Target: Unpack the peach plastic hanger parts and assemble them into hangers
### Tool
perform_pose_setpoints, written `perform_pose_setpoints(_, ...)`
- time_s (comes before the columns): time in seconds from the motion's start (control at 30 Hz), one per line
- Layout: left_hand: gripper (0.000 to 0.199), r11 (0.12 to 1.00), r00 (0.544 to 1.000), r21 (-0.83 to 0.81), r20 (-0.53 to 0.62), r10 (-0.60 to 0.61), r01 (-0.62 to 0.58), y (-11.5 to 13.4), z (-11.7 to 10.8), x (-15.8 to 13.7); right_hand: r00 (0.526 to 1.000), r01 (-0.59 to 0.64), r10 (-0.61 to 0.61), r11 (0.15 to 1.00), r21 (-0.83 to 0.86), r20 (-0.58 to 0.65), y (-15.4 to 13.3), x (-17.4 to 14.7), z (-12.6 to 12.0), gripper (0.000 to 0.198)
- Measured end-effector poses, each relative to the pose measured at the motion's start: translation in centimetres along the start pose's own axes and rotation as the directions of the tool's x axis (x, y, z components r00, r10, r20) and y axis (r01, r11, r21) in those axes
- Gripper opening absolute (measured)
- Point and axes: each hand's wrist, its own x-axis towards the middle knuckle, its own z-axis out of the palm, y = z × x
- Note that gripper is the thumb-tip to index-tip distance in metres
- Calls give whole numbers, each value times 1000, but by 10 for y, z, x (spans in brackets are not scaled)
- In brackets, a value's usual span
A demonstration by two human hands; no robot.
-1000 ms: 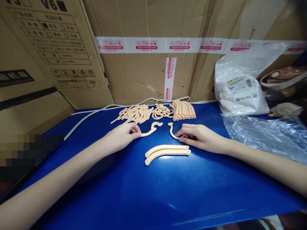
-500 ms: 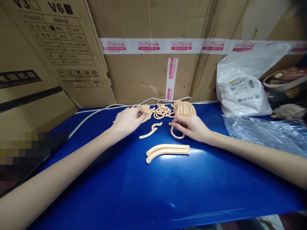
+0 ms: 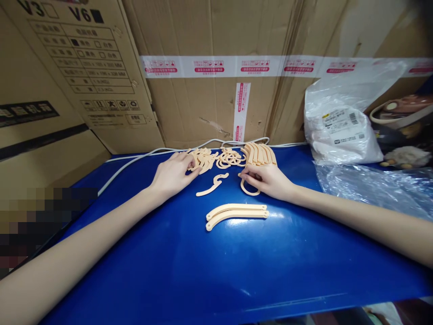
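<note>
My left hand [image 3: 173,174] rests at the left side of a pile of small curved beige pieces [image 3: 204,160], thumb and forefinger apart; no piece shows between them, though its other fingers are partly hidden. My right hand [image 3: 269,179] is closed, thumb and forefinger pinching the end of a beige hook-shaped piece [image 3: 249,191] on the blue table. Between the hands lie a small S-shaped piece and a slim curved arm [image 3: 209,188], their ends touching. Closer to me, two long curved bars [image 3: 237,211] lie side by side.
Behind my right hand is a row of long curved bars [image 3: 260,152]; left of it, a heap of hook-shaped pieces [image 3: 230,158]. A white cable [image 3: 128,161] runs along the back by cardboard boxes [image 3: 203,104]. A plastic bag [image 3: 341,131] stands at right on the blue table [image 3: 216,280].
My left hand has drawn back to the left, uncovering more of the small-piece pile. My right hand has stayed at the hook-shaped piece, almost unmoved.
</note>
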Motion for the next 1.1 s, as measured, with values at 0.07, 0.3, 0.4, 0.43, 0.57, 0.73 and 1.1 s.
perform_pose_setpoints(0.07, 24, 1000, 1000, -10, 20, 15, -15, 1, 1, 0, 1000, 1, -1, 1000, -3, 3, 1, 0, 1, 23)
perform_pose_setpoints(0.3, 20, 999, 999, -44, 38, -2, 4, 3, 5, 0, 999, 25, -24, 999, -21, 38, 2, 1, 2, 20)
perform_pose_setpoints(0.4, 20, 998, 999, -56, 34, -18, 20, 2, 6, -1, 998, 37, -36, 999, -23, 41, 3, 1, 2, 20)
perform_pose_setpoints(0.43, 21, 998, 999, -59, 31, -21, 23, 2, 7, -1, 998, 40, -39, 999, -24, 42, 3, 1, 2, 20)
perform_pose_setpoints(0.57, 22, 997, 999, -62, 1, -40, 40, 1, 10, 3, 998, 44, -43, 999, -26, 38, 3, 2, 2, 19)
perform_pose_setpoints(0.73, 24, 994, 996, -77, -8, -84, 83, 3, 15, 13, 998, 44, -43, 999, -24, 53, 3, 3, 3, 18)
perform_pose_setpoints(1.1, 24, 984, 990, -111, 45, -134, 138, 9, 10, 17, 996, 27, -24, 999, -36, 82, 1, 3, 3, 20)
